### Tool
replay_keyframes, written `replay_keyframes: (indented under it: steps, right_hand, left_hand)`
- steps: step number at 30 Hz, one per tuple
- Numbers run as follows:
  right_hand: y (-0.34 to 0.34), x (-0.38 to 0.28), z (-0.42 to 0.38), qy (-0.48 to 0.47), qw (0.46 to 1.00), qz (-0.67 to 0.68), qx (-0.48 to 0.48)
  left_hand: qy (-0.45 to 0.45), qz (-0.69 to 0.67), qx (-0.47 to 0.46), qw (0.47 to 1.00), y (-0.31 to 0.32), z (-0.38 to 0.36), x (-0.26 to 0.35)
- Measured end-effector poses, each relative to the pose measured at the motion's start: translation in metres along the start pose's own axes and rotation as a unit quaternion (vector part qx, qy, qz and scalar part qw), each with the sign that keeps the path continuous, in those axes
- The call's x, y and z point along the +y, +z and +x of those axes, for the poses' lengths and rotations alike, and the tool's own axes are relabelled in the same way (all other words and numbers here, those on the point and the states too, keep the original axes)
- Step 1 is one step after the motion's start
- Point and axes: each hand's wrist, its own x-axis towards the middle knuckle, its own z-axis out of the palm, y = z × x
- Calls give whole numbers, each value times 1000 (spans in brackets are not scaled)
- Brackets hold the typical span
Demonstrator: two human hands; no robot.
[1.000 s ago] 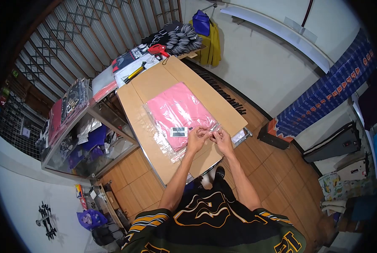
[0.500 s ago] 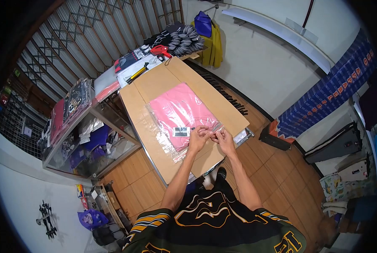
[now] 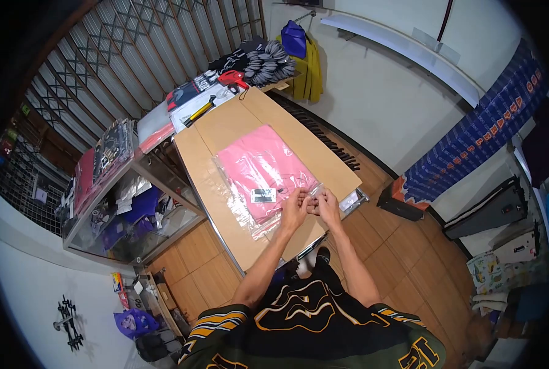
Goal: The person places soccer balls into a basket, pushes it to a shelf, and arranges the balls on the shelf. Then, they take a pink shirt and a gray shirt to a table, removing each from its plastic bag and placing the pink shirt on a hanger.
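A folded pink garment (image 3: 259, 163) lies in a clear plastic bag on the brown tabletop (image 3: 225, 117). Near the bag's lower left part is a white and dark label (image 3: 263, 195). My left hand (image 3: 294, 206) has its fingers closed on the bag's edge at the near right corner. Close beside it, my right hand (image 3: 325, 206) pinches the same plastic edge. The fingertips of both hands almost meet there.
A red tag gun (image 3: 233, 78) and a yellow-and-black tool (image 3: 201, 111) lie past the table's far end, near dark gloves (image 3: 268, 60). A glass display case (image 3: 133, 209) stands left. Blue stacked boxes (image 3: 471, 135) line the right wall.
My left hand has moved slightly right and nearer to me, with its fingers drawn closer to my right hand. The bag has shifted slightly in view.
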Motion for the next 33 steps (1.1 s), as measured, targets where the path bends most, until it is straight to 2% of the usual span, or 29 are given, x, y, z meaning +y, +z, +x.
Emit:
replay_keyframes:
  steps: [2, 6, 8, 9, 11, 12, 14, 17, 21, 23, 24, 25, 29, 33]
  right_hand:
    - [-1, 9, 5, -21, 999, -39, 15]
    - [3, -6, -4, -39, 992, -118, 31]
    - [1, 1, 0, -121, 976, -172, 49]
    - [2, -3, -1, -161, 965, -198, 59]
    - [4, -9, -5, -130, 973, -185, 56]
    - [5, -12, -8, -115, 976, -178, 53]
    - [4, -2, -1, -156, 963, -208, 68]
    - [6, 0, 0, -178, 946, -253, 97]
    - [11, 5, 3, -223, 903, -340, 142]
    - [16, -1, -6, -124, 966, -204, 99]
    - [19, -9, -13, -73, 985, -133, 77]
    - [21, -13, -15, -94, 986, -113, 83]
    - [19, -11, -14, -83, 989, -96, 72]
    - [16, 7, -5, -193, 964, -163, 79]
  left_hand:
    - [-3, 8, -7, 1000, 4, 3, -11]
    - [86, 177, 13, 980, 7, 1, 5]
    - [154, 279, 18, 948, 8, 8, -5]
    - [138, 273, 8, 952, 7, 9, -5]
    - [105, 260, -14, 960, 4, 13, -3]
    - [123, 282, -11, 951, 4, 14, -5]
    - [158, 326, -5, 932, 3, 19, -7]
    - [145, 377, -22, 915, 1, 25, -6]
    - [149, 414, 10, 898, 0, 24, 3]
    - [137, 424, 51, 894, -5, 34, 11]
    - [151, 421, 36, 894, -7, 37, 18]
    - [160, 419, 23, 894, -9, 36, 24]
    - [215, 398, -31, 892, -24, 26, 31]
    - [211, 378, -45, 901, -32, 1, 23]
